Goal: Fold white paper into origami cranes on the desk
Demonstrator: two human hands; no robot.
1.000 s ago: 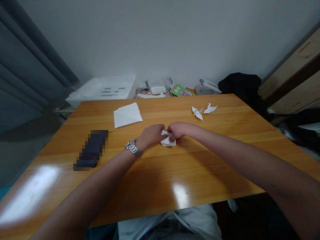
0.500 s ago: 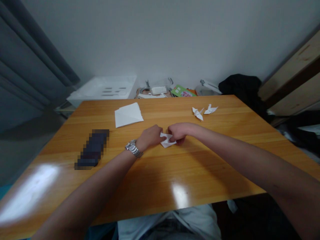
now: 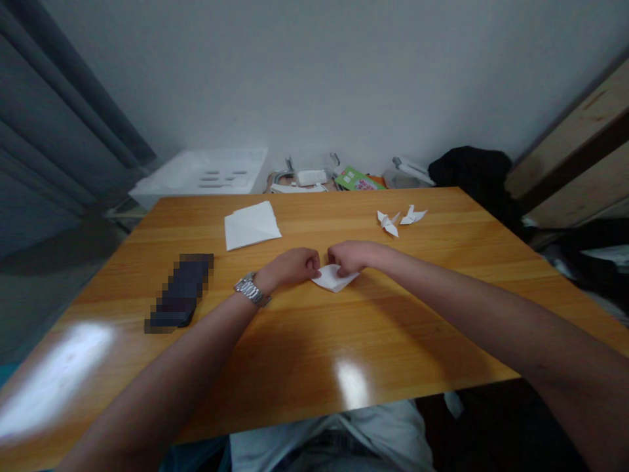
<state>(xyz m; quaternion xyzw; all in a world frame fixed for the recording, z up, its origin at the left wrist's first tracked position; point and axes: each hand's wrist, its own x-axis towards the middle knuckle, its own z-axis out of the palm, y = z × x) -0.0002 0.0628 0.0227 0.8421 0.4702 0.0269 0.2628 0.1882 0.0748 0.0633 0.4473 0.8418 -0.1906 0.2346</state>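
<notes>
A small folded white paper (image 3: 334,280) lies on the wooden table between my hands, opened out flatter into a pointed shape. My left hand (image 3: 297,263), with a metal watch (image 3: 252,289) on its wrist, pinches the paper's left corner between thumb and curled fingers. From the right, my right hand (image 3: 350,256) grips the paper with its thumb on the upper face; its other fingers are partly hidden behind. Two folded paper birds, one (image 3: 388,223) close beside the other (image 3: 413,215), rest farther back on the right.
White paper sheets (image 3: 251,227) lie at the back left of the table (image 3: 295,354). A dark, pixelated flat object (image 3: 181,292) is left of my left forearm. Behind the table's far edge stand a white tray-like unit (image 3: 162,180), a green booklet (image 3: 358,178) and a black bundle (image 3: 469,167).
My left hand has shifted left, away from the paper's middle to its left corner. The paper has spread wider and flatter. My right hand has stayed almost in place.
</notes>
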